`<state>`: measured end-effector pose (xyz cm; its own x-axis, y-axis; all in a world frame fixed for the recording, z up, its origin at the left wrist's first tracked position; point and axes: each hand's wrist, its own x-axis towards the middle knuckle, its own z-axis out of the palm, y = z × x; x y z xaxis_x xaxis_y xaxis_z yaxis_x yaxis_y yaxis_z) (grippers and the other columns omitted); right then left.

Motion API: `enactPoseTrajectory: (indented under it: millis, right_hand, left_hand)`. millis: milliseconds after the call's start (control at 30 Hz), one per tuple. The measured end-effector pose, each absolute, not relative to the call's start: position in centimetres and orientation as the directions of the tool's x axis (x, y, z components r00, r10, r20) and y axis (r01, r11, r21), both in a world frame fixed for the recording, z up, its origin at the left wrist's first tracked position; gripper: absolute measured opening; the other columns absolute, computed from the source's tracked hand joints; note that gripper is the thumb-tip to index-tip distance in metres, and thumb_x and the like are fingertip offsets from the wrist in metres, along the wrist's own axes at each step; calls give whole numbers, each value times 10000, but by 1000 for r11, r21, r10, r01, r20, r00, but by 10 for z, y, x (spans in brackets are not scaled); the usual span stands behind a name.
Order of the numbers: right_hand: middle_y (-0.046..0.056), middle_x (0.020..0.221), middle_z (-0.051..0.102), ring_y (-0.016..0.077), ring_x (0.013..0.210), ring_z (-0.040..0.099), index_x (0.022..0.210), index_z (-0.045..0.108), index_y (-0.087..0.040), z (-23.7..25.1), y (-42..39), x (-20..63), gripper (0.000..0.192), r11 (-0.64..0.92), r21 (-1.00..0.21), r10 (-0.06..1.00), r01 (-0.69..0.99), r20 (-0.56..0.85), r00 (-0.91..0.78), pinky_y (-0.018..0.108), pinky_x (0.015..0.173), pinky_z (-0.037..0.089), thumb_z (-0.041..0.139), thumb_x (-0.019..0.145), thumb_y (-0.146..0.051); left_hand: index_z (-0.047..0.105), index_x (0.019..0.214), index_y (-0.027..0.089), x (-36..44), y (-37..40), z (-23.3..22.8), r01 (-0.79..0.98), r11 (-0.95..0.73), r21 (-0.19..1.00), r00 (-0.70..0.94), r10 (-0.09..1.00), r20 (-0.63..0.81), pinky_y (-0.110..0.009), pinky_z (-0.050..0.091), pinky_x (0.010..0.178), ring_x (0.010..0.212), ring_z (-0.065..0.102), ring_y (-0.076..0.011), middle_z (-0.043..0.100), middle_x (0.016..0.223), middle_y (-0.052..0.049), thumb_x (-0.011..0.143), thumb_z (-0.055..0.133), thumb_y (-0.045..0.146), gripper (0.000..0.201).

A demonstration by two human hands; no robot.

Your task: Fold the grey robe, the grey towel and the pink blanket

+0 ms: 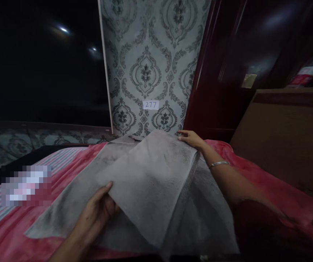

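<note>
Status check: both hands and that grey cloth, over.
Left hand grips near edge of grey cloth, lifting a fold. Right hand pins far corner by the patterned wall. Cloth lies on red bedspread; nothing on it.

The person's forearms are bare, without sleeves, and a thin silver bangle (219, 163) circles the wrist of the right hand (190, 139).

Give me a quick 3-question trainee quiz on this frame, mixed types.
1. True or false: the left hand grips the near edge of the grey cloth.
2. Where is the right hand? A) on the cloth's far corner B) on the wooden headboard C) off the bed
3. What is worn on the right wrist?

Key: 1 true; 2 A; 3 a thin bracelet.
</note>
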<state>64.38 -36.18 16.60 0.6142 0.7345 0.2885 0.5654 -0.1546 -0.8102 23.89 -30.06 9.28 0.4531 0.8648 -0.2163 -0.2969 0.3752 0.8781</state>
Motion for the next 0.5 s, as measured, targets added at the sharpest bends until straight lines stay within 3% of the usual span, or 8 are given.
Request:
enactPoseTrajectory:
  millis: [100,200,300,367,500]
  right_hand:
    - [143,1213,695,283,1168,628,1216,698,-125,129,-350,641,495,-279,-812,598,513,271,754,393,1058,439,703,721,-104]
    - [178,1273,659,313,1210,608,1240,679,-123,73,-370,630,510,-329,-845,518,421,211,829,429,1065,439,700,731,-154]
    - [167,1294,647,296,1220,602,1308,626,-136,27,-412,618,537,-353,-872,453,339,158,878,426,1051,461,663,778,-209]
    - [146,1213,685,269,1114,661,1344,591,-154,7,-440,608,535,-325,-911,440,254,92,893,395,960,530,633,820,-254]
    - [113,1089,711,225,859,713,1411,503,-186,-12,-469,582,604,-93,-987,503,-132,-161,849,333,731,593,638,833,-298]
  left_hand:
    - [609,1105,149,230,-308,61,-316,618,720,458,764,-455,-403,634,719,842,750,-286,754,880,-89,780,601,123,326]
    - [628,1085,124,220,-298,43,-229,684,692,488,696,-527,-385,632,683,826,751,-292,757,924,-119,744,629,87,342]
    - [693,1031,161,213,-281,48,-107,635,765,545,681,-489,-326,615,621,803,745,-261,765,994,-92,726,684,123,307]
    - [729,982,194,218,-267,55,-2,577,817,567,674,-474,-300,596,594,820,738,-255,769,1021,-68,690,743,163,294]
    - [748,859,166,249,-232,59,132,395,909,671,640,-375,-278,576,658,848,725,-259,772,928,-87,567,835,227,311]
